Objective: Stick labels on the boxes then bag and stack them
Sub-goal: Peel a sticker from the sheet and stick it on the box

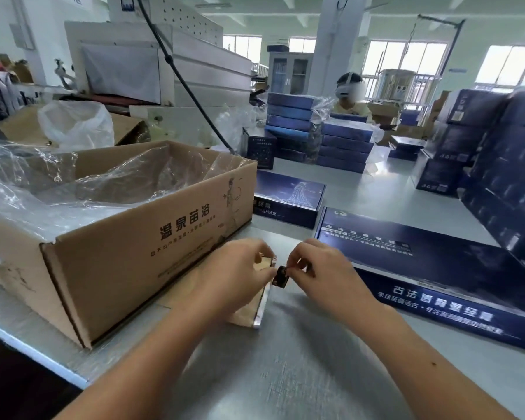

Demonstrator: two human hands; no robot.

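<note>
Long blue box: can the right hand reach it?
Probably yes: the long blue box lies just beside the right hand with nothing between, though that hand is pinching a small dark label.

A grey counter [300, 344] is seen beneath the fingers [300, 253]. Directly under them a flat brown pack [249, 310] is laid on it. To the left of the fingers an open cardboard carton [152, 247], lined with clear plastic [103, 183], is set on the counter. To their right a long dark blue box [437, 268] is laid flat. Just beyond them a smaller blue box [288, 198] is placed, and well beyond it blue boxes are piled in stacks [343, 150].
</note>
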